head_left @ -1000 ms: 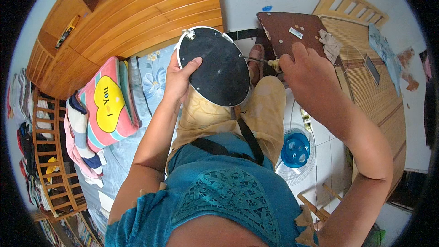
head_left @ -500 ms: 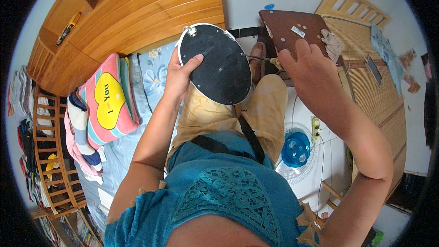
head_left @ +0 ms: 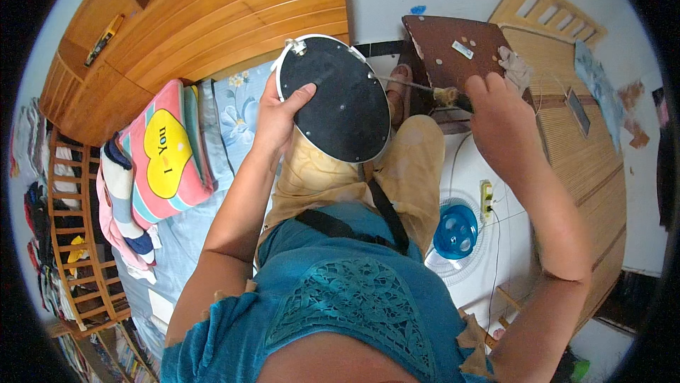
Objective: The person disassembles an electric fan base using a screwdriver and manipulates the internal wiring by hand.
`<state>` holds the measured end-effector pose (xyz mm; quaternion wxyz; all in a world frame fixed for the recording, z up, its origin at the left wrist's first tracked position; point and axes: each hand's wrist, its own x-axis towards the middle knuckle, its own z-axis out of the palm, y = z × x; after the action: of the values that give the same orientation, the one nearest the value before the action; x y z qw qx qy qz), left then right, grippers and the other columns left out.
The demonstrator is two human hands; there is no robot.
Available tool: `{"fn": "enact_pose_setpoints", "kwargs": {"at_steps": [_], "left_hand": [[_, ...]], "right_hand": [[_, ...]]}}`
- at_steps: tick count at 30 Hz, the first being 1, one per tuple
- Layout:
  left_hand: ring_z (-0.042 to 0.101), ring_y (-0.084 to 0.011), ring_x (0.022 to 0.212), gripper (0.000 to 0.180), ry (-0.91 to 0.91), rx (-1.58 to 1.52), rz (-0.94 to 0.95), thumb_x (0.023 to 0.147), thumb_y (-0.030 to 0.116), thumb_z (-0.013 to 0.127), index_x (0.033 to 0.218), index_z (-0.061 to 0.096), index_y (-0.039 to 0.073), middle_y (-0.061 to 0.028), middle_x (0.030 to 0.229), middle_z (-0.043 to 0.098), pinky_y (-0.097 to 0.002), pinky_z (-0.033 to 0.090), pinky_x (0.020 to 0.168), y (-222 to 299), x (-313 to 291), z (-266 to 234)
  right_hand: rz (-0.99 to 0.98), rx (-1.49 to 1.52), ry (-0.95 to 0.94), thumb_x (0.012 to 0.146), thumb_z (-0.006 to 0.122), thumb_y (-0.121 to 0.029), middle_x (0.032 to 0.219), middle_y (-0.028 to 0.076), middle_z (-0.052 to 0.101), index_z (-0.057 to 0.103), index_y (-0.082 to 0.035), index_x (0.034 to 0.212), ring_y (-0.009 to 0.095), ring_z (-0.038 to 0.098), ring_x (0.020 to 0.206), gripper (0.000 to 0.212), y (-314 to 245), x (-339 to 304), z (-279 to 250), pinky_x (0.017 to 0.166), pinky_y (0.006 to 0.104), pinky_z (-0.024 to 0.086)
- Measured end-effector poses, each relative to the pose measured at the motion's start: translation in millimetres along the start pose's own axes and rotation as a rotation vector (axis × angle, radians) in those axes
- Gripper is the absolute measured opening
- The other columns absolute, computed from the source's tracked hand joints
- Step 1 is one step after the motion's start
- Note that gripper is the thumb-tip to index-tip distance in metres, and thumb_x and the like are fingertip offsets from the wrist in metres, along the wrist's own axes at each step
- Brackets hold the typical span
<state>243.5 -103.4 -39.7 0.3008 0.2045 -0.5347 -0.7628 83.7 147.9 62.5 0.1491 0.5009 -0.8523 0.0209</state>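
Head view: the left hand [head_left: 280,110] grips the round black disc [head_left: 336,96] at its left edge, thumb spread across the dark face, holding it tilted above the lap. The disc is flat and matte, ringed by a thin white rim with a small white fitting at its upper left. The right hand [head_left: 499,110] is clenched around the handle of a screwdriver [head_left: 418,88], its thin metal shaft reaching left to the disc's right edge. Both hands sit just apart, disc between them. Below, tan trousers and a teal top with a lace panel. Left lies a bed with floral sheet and a striped pillow [head_left: 163,156] bearing a yellow heart. Ahead stands a dark brown stool [head_left: 453,46]; behind, a slatted wooden headboard [head_left: 234,14]. A blue fan hub [head_left: 455,231] rests on white floor tiles.
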Motion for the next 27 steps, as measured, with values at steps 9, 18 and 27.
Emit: {"fn": "enact_pose_setpoints", "kwargs": {"at_steps": [9, 18, 27], "left_hand": [[0.059, -0.0172, 0.097, 0.053, 0.000, -0.022, -0.026, 0.077, 0.001, 0.066, 0.125, 0.045, 0.004, -0.0076, 0.109, 0.060, -0.0302, 0.047, 0.087, -1, 2, 1], [0.057, -0.0153, 0.098, 0.056, -0.013, 0.009, -0.008, 0.077, 0.000, 0.066, 0.128, 0.043, 0.006, -0.0066, 0.110, 0.058, -0.0288, 0.047, 0.084, -2, 2, -3], [0.024, -0.0287, 0.130, 0.061, 0.156, 0.584, 0.774, 0.076, 0.018, 0.071, 0.128, 0.042, 0.006, -0.0181, 0.136, 0.025, -0.0389, 0.029, 0.103, -11, 0, -10]], "right_hand": [[0.124, 0.687, 0.049, 0.077, 0.063, -0.018, 0.080, 0.022, 0.060, 0.050, -0.002, 0.095, 0.040, 0.059, 0.079, 0.027, -29, 16, 90, 0.066, 0.0437, 0.046], [0.024, 0.858, 0.071, 0.079, 0.062, -0.016, 0.076, 0.020, 0.059, 0.053, -0.002, 0.092, 0.033, 0.060, 0.070, 0.022, -74, 32, 107, 0.063, 0.0389, 0.046], [0.007, 0.847, -0.014, 0.076, 0.062, -0.017, 0.081, 0.020, 0.060, 0.055, -0.004, 0.094, 0.039, 0.058, 0.081, 0.023, -81, 40, 118, 0.068, 0.0449, 0.046]]}}
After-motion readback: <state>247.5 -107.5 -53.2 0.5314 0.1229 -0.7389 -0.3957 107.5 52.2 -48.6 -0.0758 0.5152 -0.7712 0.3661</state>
